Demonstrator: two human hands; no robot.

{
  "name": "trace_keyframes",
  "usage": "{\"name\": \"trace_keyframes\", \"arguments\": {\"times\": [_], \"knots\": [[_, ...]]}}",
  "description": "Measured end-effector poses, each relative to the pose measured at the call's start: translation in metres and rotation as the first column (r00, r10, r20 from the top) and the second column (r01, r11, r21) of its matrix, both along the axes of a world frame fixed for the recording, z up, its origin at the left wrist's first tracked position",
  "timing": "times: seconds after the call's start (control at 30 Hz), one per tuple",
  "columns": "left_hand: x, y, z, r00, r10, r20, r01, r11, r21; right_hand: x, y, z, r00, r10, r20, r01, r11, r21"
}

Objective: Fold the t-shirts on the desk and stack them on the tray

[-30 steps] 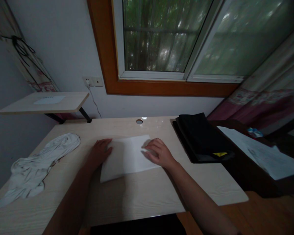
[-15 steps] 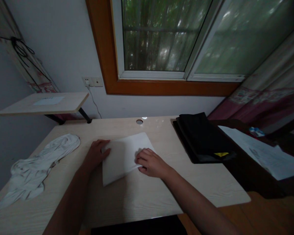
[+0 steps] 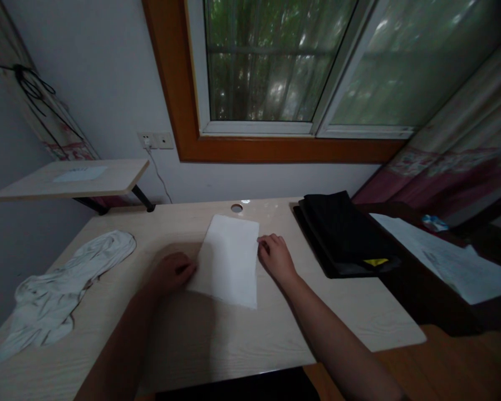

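Observation:
A white rectangular sheet [image 3: 234, 262], which looks like paper or thin cloth, lies on the middle of the desk, slightly turned. At its right edge, towards the far corner, my right hand [image 3: 276, 257] has thumb and index finger pinched on the border. My left hand [image 3: 173, 273] is at the opposite edge, lower down, with fingers curled and tips meeting the sheet's border. Shadow covers part of that hand, so the exact grip is faint. Off to the left lies a crumpled white cloth [image 3: 70, 284], apart from both hands.
Folded black fabric [image 3: 342, 234] with a yellow patch lies at the desk's right side. Beyond it, large printed papers [image 3: 442, 256] rest on a dark surface. A small raised shelf [image 3: 79, 178] stands at the back left. The desk [image 3: 242, 345] has a cable hole near its back edge.
The white sheet has turned and now points more away from me. My right hand moved from on top of it to its right edge; my left hand slid slightly nearer.

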State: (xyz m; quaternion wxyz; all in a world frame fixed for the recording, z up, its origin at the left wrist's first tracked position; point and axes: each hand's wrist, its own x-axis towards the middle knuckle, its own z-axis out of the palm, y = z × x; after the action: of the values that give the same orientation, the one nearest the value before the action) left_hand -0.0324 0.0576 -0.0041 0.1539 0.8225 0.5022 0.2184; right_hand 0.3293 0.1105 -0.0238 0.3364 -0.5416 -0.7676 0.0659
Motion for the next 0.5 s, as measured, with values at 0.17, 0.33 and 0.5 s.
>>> {"name": "trace_keyframes", "arguments": {"times": [0.17, 0.33, 0.5], "knots": [[0.026, -0.009, 0.004, 0.973, -0.221, 0.074, 0.225, 0.972, -0.062, 0.002, 0.004, -0.004, 0.986, -0.028, -0.163, 0.016, 0.997, -0.073], [0.038, -0.01, 0.001, 0.961, -0.242, 0.136, 0.254, 0.964, -0.084, 0.002, 0.003, -0.002, 0.971, -0.05, -0.234, 0.019, 0.991, -0.13], [0.024, 0.001, -0.011, 0.994, 0.042, 0.097, -0.042, 0.999, -0.003, 0.002, 0.003, -0.003, 0.975, -0.018, -0.224, -0.016, 0.989, -0.145]]}}
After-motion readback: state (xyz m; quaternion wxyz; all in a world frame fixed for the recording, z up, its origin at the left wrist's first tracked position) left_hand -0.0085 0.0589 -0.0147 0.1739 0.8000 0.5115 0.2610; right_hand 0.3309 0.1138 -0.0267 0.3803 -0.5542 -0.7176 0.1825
